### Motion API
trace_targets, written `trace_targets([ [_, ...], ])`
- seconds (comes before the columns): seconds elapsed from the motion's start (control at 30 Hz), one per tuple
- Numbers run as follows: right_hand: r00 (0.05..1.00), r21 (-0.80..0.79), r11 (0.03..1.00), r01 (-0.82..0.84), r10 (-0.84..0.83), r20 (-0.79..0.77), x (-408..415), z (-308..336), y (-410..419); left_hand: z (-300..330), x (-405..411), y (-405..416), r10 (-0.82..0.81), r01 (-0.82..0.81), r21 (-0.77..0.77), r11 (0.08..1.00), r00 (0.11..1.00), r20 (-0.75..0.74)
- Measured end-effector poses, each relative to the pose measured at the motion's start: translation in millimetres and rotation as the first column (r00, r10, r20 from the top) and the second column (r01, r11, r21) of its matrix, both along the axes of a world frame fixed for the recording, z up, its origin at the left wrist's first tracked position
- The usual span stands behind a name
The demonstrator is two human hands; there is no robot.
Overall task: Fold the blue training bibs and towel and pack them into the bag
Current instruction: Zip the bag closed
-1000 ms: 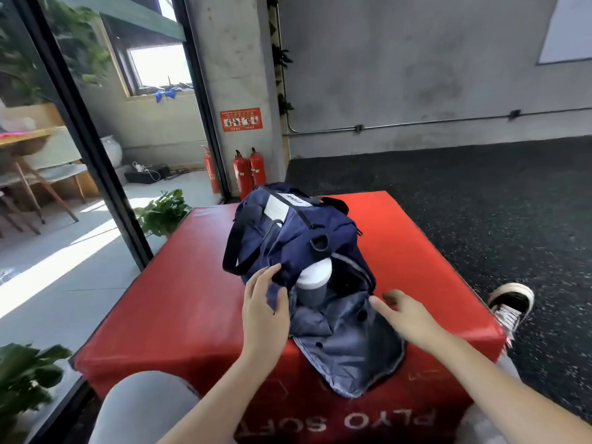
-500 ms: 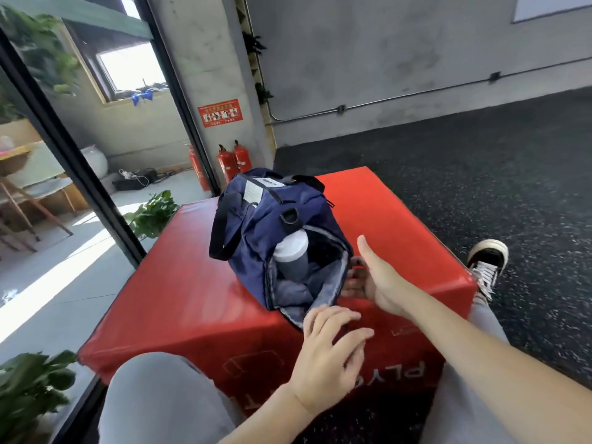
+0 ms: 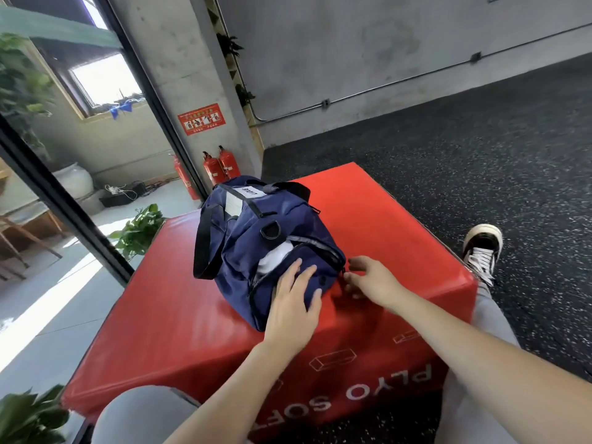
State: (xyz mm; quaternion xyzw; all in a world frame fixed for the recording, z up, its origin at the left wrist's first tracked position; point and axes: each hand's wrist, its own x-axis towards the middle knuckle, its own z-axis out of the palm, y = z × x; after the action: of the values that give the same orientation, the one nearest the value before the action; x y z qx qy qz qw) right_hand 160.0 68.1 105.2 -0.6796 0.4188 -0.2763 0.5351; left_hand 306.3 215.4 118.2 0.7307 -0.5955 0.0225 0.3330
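Navy fabric duffel bag [image 3: 256, 238] sits on red vinyl foam box [image 3: 384, 219] printed "PLYO SOFT". Left hand [image 3: 293, 307] presses flat, fingers straight, on bag's near end flap. Right hand [image 3: 368, 278] pinches zipper pull at flap's right corner. White cylinder [image 3: 272, 256] visible inside.

bag [image 3: 256, 238] on box [image 3: 384, 225], bottle [image 3: 272, 256] inside
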Motion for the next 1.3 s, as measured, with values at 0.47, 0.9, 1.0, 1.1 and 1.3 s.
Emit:
trace_targets([
  [0.47,0.993,-0.108,0.993,0.052,-0.063,-0.097,-0.7,-4.3,-19.7,3.8,4.6,-46.4,-0.144,0.135,0.065,0.989,0.978,0.153],
  [0.9,0.98,-0.012,0.995,-0.097,0.098,0.173,-11.0,-15.2,-24.7,27.6,0.6,-111.8,-0.249,0.103,0.396,0.912,0.907,0.339],
  [1.0,0.986,-0.092,0.995,-0.039,0.053,0.156,-3.1,-18.8,-28.8,37.7,5.9,-116.8,-0.303,0.15,0.382,0.912,0.873,0.382],
  [1.1,0.984,-0.129,0.992,-0.009,0.031,0.173,12.1,-19.9,-26.9,47.7,12.5,-119.5,-0.351,0.228,0.344,0.911,0.865,0.358],
  [1.3,0.936,-0.207,0.972,0.108,-0.029,0.351,40.4,-26.7,-19.9,69.8,19.3,-119.1,-0.37,0.282,0.299,0.912,0.879,0.3],
])
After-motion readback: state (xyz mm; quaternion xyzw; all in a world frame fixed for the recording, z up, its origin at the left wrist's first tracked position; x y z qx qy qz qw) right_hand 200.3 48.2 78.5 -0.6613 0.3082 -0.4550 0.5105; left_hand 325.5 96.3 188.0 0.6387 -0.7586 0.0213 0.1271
